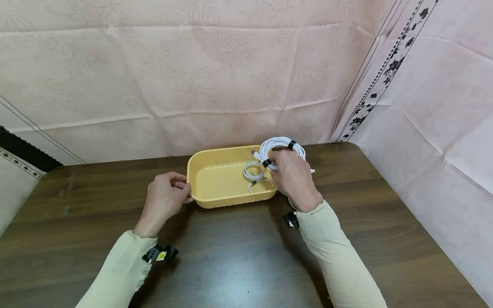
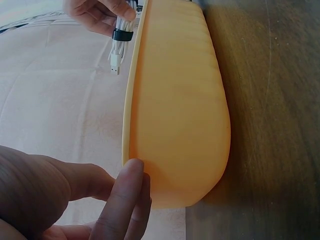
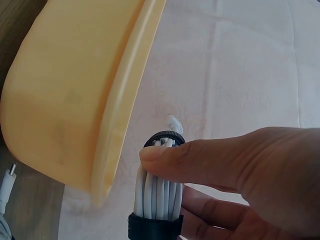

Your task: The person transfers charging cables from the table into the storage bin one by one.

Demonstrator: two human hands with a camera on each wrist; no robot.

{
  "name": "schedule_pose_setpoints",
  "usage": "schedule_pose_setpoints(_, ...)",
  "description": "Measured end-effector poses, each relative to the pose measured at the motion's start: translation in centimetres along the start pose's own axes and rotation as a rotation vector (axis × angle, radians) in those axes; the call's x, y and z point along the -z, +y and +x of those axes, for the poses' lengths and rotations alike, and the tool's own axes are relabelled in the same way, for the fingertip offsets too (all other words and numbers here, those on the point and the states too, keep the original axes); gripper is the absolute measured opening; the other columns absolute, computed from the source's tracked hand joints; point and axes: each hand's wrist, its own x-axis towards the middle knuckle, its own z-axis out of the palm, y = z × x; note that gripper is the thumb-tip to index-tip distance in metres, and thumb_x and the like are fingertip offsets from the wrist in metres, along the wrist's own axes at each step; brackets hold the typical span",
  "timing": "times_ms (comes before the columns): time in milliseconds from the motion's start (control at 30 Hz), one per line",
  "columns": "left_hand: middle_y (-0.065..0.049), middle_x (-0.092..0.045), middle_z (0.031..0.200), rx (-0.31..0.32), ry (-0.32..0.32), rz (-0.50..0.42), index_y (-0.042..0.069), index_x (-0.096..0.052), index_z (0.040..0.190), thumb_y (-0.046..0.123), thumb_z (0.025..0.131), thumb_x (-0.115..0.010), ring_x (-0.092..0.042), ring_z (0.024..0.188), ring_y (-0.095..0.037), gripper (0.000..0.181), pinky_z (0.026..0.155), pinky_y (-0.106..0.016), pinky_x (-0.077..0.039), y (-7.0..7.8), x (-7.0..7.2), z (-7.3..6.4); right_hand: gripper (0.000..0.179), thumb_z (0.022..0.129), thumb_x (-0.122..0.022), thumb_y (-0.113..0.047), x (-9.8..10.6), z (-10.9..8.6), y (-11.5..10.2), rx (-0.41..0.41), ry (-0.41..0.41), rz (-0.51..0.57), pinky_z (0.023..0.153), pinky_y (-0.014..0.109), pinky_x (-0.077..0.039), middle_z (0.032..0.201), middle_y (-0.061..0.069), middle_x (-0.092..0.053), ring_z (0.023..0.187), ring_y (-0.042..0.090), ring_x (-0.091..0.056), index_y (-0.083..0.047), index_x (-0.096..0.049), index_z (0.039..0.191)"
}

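Observation:
A shallow yellow plastic tray (image 1: 223,201) stands at the back of the table. At its left end my left hand (image 1: 165,196) pinches the rim, fingertips on the outer wall (image 2: 180,100). My right hand (image 1: 292,177) holds a coiled white USB cable (image 1: 275,143) above the tray's right end, pinched between thumb and fingers. Black straps (image 3: 156,226) bind this coil, and its USB plug (image 2: 115,65) hangs free. Inside the tray, toward the right, lie a smaller white cable coil (image 1: 252,172) and a thin white cable loop (image 1: 262,183).
On the table (image 1: 231,256) just right of the tray lies another cable, its metal-tipped plug (image 3: 8,187) showing, mostly hidden under my right hand in the head view. A pinkish patterned cloth (image 1: 215,85) hangs behind the table and along the right side.

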Motion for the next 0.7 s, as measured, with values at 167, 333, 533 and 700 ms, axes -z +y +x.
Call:
schedule_pose_setpoints(167, -0.02, -0.071, 0.106, -0.002, 0.0, -0.005, -0.004, -0.062, 0.127, 0.014, 0.096, -0.061, -0.073, 0.069, -0.009, 0.036, 0.066, -0.025, -0.063, -0.01, -0.04, -0.01, 0.018, 0.084, -0.066, -0.001, -0.05, 0.01, -0.11, 0.006, -0.003, -0.004, 0.06, 0.047, -0.053, 0.078, 0.0, -0.068, 0.074, 0.023, -0.063, -0.018, -0.067, 0.078)
schedule_pose_setpoints(333, -0.021, -0.071, 0.107, -0.004, -0.001, -0.01, -0.005, -0.062, 0.128, 0.014, 0.096, -0.061, -0.073, 0.07, -0.01, 0.037, 0.07, -0.029, -0.065, -0.01, -0.01, -0.02, 0.017, 0.084, -0.069, -0.002, -0.07, -0.04, -0.37, 0.015, 0.004, 0.004, 0.06, 0.047, -0.054, 0.079, 0.0, -0.068, 0.074, 0.024, -0.063, -0.017, -0.066, 0.079)
schedule_pose_setpoints(533, -0.02, -0.071, 0.107, -0.002, -0.006, -0.007, -0.004, -0.062, 0.128, 0.014, 0.096, -0.061, -0.073, 0.07, -0.01, 0.037, 0.068, -0.026, -0.064, -0.03, -0.07, 0.0, 0.014, 0.084, -0.071, -0.003, -0.18, -0.08, -0.57, 0.026, 0.009, -0.013, 0.061, 0.048, -0.055, 0.081, 0.0, -0.068, 0.076, 0.025, -0.065, -0.016, -0.067, 0.081)
schedule_pose_setpoints(700, -0.02, -0.07, 0.107, -0.003, -0.001, -0.001, -0.004, -0.062, 0.127, 0.014, 0.096, -0.061, -0.073, 0.07, -0.011, 0.036, 0.067, -0.025, -0.063, -0.07, -0.05, -0.04, 0.014, 0.084, -0.07, -0.002, -0.27, -0.09, -0.71, 0.045, 0.027, -0.018, 0.063, 0.05, -0.056, 0.082, 0.002, -0.069, 0.078, 0.027, -0.067, -0.015, -0.068, 0.082)
